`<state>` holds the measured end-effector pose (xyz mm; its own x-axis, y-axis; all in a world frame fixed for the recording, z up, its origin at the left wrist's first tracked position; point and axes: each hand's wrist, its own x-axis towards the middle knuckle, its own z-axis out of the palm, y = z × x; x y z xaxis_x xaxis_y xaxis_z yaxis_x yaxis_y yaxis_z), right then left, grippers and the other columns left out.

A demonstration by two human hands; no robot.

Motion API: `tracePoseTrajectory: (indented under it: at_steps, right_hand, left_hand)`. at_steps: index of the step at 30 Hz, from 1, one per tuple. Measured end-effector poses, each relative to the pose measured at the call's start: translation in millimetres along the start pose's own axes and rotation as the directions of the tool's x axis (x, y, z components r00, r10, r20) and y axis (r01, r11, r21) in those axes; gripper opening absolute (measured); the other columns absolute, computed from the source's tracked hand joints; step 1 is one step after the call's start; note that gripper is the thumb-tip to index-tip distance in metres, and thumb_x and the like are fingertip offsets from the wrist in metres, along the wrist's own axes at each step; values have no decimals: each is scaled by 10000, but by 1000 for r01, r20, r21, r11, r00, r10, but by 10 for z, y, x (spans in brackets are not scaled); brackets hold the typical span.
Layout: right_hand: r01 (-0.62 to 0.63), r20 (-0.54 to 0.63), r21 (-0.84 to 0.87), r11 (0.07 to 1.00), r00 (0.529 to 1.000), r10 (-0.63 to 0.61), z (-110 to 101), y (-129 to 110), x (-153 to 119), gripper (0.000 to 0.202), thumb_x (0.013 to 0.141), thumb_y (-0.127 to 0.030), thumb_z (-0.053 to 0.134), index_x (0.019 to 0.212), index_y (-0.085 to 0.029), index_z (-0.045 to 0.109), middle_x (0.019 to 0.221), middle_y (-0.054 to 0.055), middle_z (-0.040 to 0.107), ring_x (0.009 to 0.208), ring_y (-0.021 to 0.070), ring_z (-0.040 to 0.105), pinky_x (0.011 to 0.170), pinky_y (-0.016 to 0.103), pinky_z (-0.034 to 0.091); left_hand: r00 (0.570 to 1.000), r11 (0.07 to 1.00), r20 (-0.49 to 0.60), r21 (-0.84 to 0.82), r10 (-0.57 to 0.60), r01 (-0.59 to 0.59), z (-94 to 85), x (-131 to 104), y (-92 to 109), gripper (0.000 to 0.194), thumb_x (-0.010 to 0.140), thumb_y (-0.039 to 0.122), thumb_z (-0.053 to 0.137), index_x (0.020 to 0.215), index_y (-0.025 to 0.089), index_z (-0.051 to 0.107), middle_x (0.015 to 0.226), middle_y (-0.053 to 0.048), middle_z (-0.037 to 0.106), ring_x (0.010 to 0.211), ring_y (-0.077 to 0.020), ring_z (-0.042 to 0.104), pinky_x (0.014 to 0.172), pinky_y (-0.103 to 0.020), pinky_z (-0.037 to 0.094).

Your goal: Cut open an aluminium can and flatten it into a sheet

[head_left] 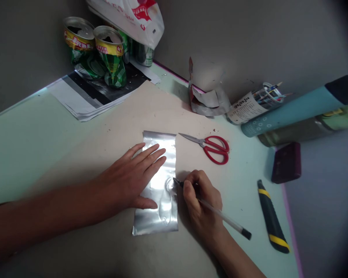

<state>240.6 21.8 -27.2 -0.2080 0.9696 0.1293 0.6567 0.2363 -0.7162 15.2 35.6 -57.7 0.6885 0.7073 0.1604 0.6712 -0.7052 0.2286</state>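
Observation:
A shiny silver metal sheet (pixel 162 222) lies flat on the table, with a curved outline pressed into its right half. My left hand (pixel 137 172) rests on the sheet, fingers spread and palm down. In my right hand (pixel 203 197) is a pen (pixel 226 220) with a clear barrel and black end cap. Its tip meets the sheet near the right edge, by the top of the outline. Just beyond my right hand lie scissors (pixel 204 143) with red handles, their blades together and pointing left.
Crumpled green cans (pixel 111 58) stand on stacked papers (pixel 75 104) at the back left, beside a white plastic bag (pixel 142 23). Metal scraps (pixel 211 100), a pen holder (pixel 246 108) and a blue bottle (pixel 290 108) line the back right. A utility knife (pixel 272 218) and dark red box (pixel 286 162) lie right.

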Motion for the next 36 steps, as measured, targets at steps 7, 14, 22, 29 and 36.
tracePoseTrajectory:
  at_steps: [7, 14, 22, 29, 36]
  right_hand:
    - [-29, 115, 118, 993, 993, 15, -19, 11, -8, 201, 934, -176, 480, 753, -226, 410, 651, -66, 431, 552, 93, 376, 515, 208, 341]
    - [-39, 256, 197, 980, 967, -13, -82, 27, 26, 194, 947, -190, 486, 764, -223, 429, 671, -60, 436, 568, 95, 379, 520, 219, 333]
    - [-28, 106, 108, 994, 994, 16, -13, 23, -5, 204, 929, -160, 477, 751, -227, 404, 648, -63, 425, 557, 98, 372, 518, 220, 327]
    - [-62, 278, 202, 977, 961, 4, -87, 6, 44, 200, 939, -194, 498, 755, -219, 423, 675, -58, 431, 586, 100, 375, 534, 219, 325]
    - [-246, 217, 424, 872, 962, 166, -225, 63, 139, 211, 955, -334, 588, 792, -202, 570, 652, -37, 541, 589, 118, 486, 549, 228, 398]
  left_hand:
    - [1000, 1000, -6, -6, 17, -17, 3, -9, -16, 966, 811, 676, 673, 1454, 23, 366, 1588, -262, 316, 1487, -388, 275, 1204, -526, 131]
    - [1000, 1000, -1, 10, 17, -17, -21, 12, -11, 980, 804, 701, 660, 1451, 23, 374, 1584, -255, 328, 1482, -386, 287, 1191, -537, 168]
    - [1000, 1000, 8, 18, -4, 4, -11, 10, -10, 963, 814, 711, 641, 1454, 42, 376, 1596, -235, 314, 1500, -358, 258, 1209, -504, 120]
    - [1000, 1000, -7, 9, -26, 26, 4, 2, 8, 988, 768, 695, 704, 1450, 56, 385, 1590, -235, 332, 1502, -354, 251, 1212, -499, 124]
    - [998, 1000, -60, -14, -17, 16, 50, -30, -5, 965, 797, 682, 680, 1473, 63, 377, 1575, -232, 365, 1499, -339, 267, 1230, -484, 109]
